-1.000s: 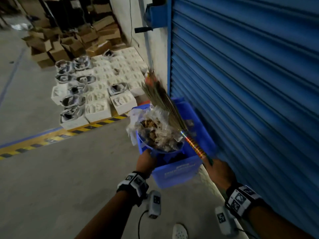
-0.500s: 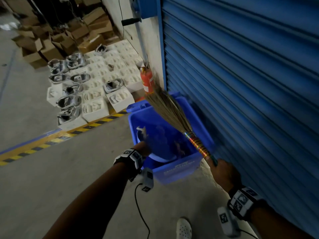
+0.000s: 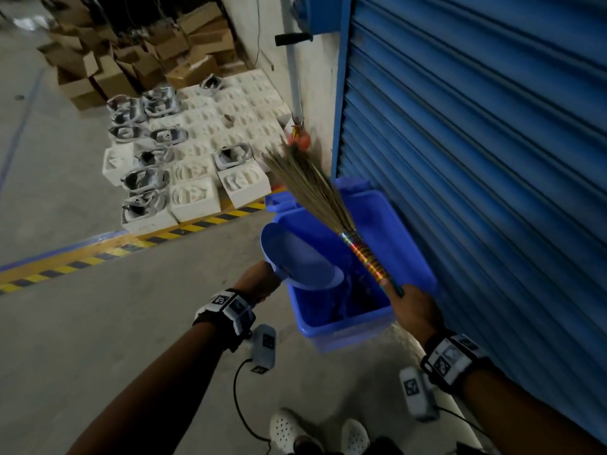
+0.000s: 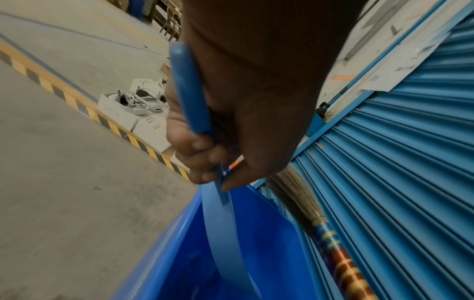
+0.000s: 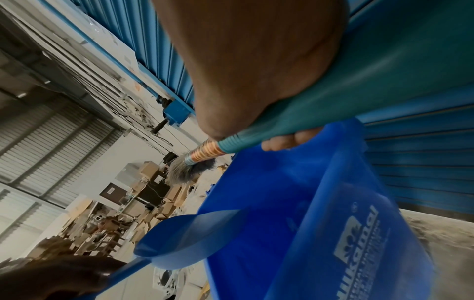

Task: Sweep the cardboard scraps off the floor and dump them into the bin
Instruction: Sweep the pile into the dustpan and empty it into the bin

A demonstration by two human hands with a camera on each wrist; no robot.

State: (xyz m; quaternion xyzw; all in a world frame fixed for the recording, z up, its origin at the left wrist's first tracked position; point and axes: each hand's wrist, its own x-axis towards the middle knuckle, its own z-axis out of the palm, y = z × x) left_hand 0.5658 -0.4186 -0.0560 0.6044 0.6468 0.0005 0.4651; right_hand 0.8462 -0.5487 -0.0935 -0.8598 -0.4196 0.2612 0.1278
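Observation:
A blue bin (image 3: 415,257) stands on the floor against the blue shutter. My left hand (image 3: 261,280) grips the handle of a blue dustpan (image 3: 295,257), tipped over the bin's left rim with its pan showing no scraps. In the left wrist view my fingers (image 4: 195,142) wrap the dustpan handle (image 4: 189,89) above the bin (image 4: 256,243). My right hand (image 3: 414,310) holds the grass broom (image 3: 308,188) by its striped handle, bristles pointing up and away over the bin. The right wrist view shows the broom handle (image 5: 333,95), the dustpan (image 5: 184,231) and the bin (image 5: 333,233).
The blue roller shutter (image 3: 476,159) runs along the right. White foam trays (image 3: 197,152) with grey parts lie behind a yellow-black floor stripe (image 3: 98,254). Cardboard boxes (image 3: 138,60) pile up at the back. A red extinguisher (image 3: 300,139) stands by the wall. My white shoes (image 3: 315,435) are below.
One second ago the dustpan held a heap of scraps and plastic over the bin. It has tipped and now shows an empty pan; the broom stayed above the bin.

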